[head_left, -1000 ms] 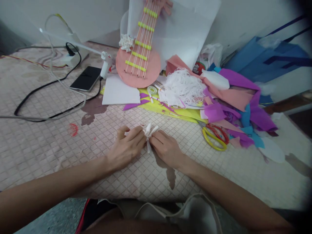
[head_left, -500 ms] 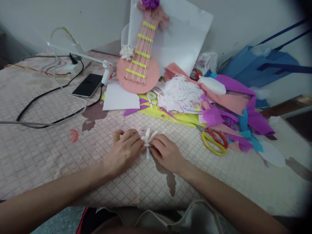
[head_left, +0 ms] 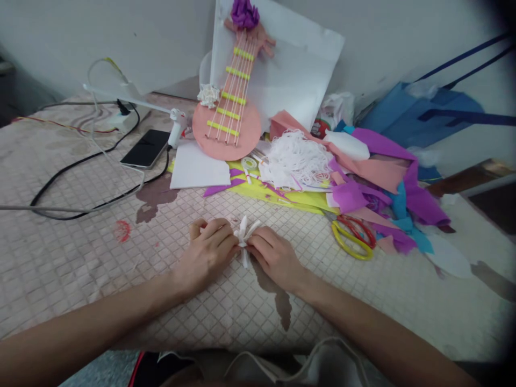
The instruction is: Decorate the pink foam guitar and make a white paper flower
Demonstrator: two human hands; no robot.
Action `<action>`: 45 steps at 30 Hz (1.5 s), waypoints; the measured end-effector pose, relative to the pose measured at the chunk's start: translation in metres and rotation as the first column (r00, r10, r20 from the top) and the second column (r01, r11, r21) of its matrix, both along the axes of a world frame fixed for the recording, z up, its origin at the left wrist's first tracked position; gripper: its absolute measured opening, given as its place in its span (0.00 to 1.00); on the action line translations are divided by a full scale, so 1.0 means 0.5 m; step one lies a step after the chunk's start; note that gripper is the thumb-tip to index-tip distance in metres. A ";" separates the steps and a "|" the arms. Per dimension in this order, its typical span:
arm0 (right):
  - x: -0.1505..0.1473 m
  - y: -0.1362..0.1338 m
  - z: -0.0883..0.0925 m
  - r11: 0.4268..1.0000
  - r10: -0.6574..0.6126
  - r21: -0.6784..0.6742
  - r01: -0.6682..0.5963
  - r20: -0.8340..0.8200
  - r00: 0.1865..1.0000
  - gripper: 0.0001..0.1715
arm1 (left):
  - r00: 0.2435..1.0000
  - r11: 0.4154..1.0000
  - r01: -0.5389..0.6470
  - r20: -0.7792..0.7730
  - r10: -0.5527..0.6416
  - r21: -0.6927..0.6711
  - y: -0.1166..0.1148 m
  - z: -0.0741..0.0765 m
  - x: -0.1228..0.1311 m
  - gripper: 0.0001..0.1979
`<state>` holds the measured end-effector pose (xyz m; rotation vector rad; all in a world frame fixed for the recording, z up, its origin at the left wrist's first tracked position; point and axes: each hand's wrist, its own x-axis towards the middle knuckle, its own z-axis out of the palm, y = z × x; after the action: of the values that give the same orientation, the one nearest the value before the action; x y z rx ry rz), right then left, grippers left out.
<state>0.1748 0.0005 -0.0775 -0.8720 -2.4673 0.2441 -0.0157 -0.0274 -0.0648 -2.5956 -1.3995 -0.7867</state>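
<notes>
Between both hands, just above the patterned table cover, is a small white paper flower (head_left: 243, 235) with narrow petals sticking up and one pointing down. My left hand (head_left: 212, 252) pinches its left side, fingers closed and curled. From the right, my right hand (head_left: 274, 258) pinches the other side with thumb and fingers pressed together. The fingertips hide part of the flower's middle. Beyond the hands a pink paper guitar (head_left: 228, 129) with yellow strips and white strings leans upright, a white flower (head_left: 208, 95) at its left edge and a purple flower (head_left: 245, 13) at its top.
Scissors (head_left: 352, 236) with red and yellow handles lie right of my right hand. Behind them are purple fabric scraps (head_left: 423, 193) and a heap of white string (head_left: 296, 158). At the left are a phone (head_left: 145, 148), a glue gun (head_left: 176, 128) and a looping black cable (head_left: 60, 174).
The view has tilted slightly, so the objects at the back sit a little lower. Both hands keep their pinch on the white paper flower, with hardly any movement.
</notes>
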 end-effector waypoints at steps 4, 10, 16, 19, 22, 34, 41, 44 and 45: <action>0.001 0.000 0.004 1.000 -0.012 0.006 0.012 -0.006 1.000 0.11 | 0.998 0.999 -0.040 0.038 0.040 -0.017 0.000 0.005 0.001 0.07; -0.001 -0.001 0.001 1.000 -0.009 -0.006 0.009 0.019 1.000 0.12 | 1.000 1.000 -0.002 0.007 0.002 -0.022 0.000 0.006 0.007 0.09; -0.002 0.000 0.003 1.000 0.004 0.003 -0.004 0.000 1.000 0.12 | 0.997 1.000 0.004 0.083 -0.002 -0.024 0.007 0.008 -0.001 0.06; 0.000 0.001 0.005 1.000 0.006 0.008 -0.005 -0.024 1.000 0.11 | 0.980 0.998 -0.059 0.190 0.059 -0.004 0.014 0.021 -0.013 0.03; 0.002 0.001 0.005 1.000 0.000 0.007 0.000 -0.026 1.000 0.10 | 0.978 0.998 -0.063 0.199 0.063 -0.005 0.017 0.026 -0.018 0.02; 0.003 -0.002 0.003 1.000 -0.006 -0.028 0.005 -0.032 0.999 0.09 | 0.999 0.999 0.033 -0.002 -0.033 0.038 0.008 -0.003 -0.003 0.03; 0.000 0.000 -0.002 1.000 0.015 0.016 -0.016 0.050 0.999 0.12 | 0.986 0.995 0.095 -0.142 -0.091 0.023 0.006 -0.012 -0.001 0.06; 0.005 -0.001 0.001 1.000 -0.002 -0.005 0.002 0.035 0.999 0.10 | 0.993 0.998 0.058 -0.108 -0.054 0.037 0.005 -0.008 0.002 0.05; 0.007 -0.001 0.003 1.000 -0.007 -0.022 0.008 0.026 1.000 0.10 | 0.995 0.998 0.043 -0.089 -0.040 0.039 0.005 -0.006 0.002 0.05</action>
<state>0.1783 0.0000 -0.0759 -0.8992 -2.4895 0.2587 -0.0148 -0.0249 -0.0679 -2.6021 -1.2960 -0.6887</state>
